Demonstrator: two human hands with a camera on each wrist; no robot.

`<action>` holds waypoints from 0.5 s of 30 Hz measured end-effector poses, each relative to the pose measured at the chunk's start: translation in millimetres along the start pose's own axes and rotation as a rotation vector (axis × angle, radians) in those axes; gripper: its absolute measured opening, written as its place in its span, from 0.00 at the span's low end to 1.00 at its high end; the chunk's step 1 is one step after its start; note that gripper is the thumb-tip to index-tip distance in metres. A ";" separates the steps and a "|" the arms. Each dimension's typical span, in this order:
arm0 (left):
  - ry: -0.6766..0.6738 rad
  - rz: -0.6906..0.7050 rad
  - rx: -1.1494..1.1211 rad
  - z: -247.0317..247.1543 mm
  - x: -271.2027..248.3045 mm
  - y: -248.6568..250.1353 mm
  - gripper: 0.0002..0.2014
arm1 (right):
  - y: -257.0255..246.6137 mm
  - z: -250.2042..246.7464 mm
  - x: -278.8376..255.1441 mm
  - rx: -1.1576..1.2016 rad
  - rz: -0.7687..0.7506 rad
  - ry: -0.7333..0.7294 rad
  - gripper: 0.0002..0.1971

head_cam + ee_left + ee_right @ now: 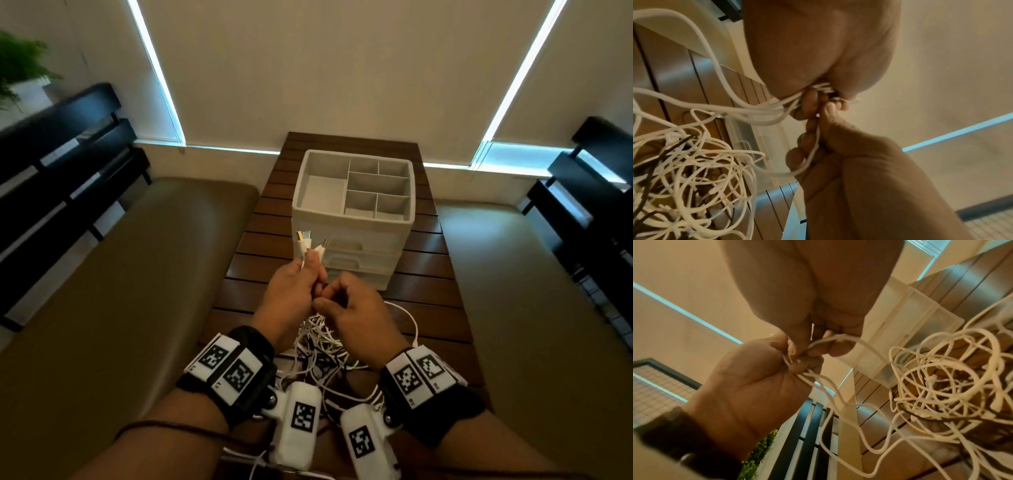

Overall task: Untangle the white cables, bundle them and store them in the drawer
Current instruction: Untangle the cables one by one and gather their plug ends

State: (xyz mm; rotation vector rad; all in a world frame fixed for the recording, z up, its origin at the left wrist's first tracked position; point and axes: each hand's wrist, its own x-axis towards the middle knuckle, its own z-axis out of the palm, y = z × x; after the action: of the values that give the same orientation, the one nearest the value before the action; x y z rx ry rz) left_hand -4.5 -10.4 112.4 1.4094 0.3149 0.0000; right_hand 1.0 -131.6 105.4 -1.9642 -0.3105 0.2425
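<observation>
White cables (322, 346) lie tangled on the near bench; your left hand (291, 291) grips gathered plug ends upright, your right hand (356, 308) pinches one strand to separate it.

Glossy slatted wood table (424, 267); matt plastic organizer (352, 236).

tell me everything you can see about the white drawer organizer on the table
The white drawer organizer looks like matte plastic and stands upright on the dark slatted wooden table, beyond both hands. Its open top tray is divided into one large compartment on the left and five smaller ones on the right, all apparently empty. Below it sit stacked drawers with recessed front handles, all closed. The connector ends held in the left hand overlap its front in the head view; whether they touch it cannot be told.
</observation>
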 end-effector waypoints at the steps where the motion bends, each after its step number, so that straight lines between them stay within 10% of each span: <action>1: 0.027 0.010 0.028 2.5 -1.2 0.3 0.21 | -0.3 0.9 -0.9 0.038 -0.003 -0.024 0.05; 9: 0.011 -0.005 -0.323 -24.0 -4.5 52.5 0.23 | 30.3 -37.4 -1.4 -0.059 -0.020 -0.282 0.05; 15: 0.175 0.486 0.920 -65.1 -8.3 78.4 0.14 | 24.9 -62.9 23.1 -0.334 -0.048 -0.169 0.05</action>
State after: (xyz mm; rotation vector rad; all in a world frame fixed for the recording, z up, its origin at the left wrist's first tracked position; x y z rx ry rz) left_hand -12.0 64.2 181.9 2.3795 0.0974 0.4257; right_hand 44.9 -188.0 107.0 -2.2663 -0.5361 0.3438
